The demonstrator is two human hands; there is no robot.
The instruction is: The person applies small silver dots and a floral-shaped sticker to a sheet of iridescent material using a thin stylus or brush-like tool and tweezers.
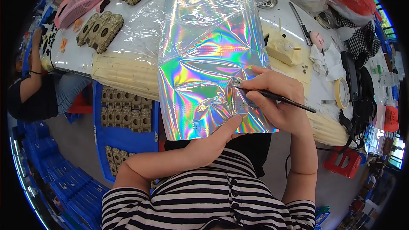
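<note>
Right hand (279, 98), thin brush (281, 99), crinkled iridescent foil (204, 59)

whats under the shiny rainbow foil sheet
Cream stacked pieces stick out from under the holographic foil sheet at left, on the white table. The left hand props its near edge. The rest underneath is covered.
</note>
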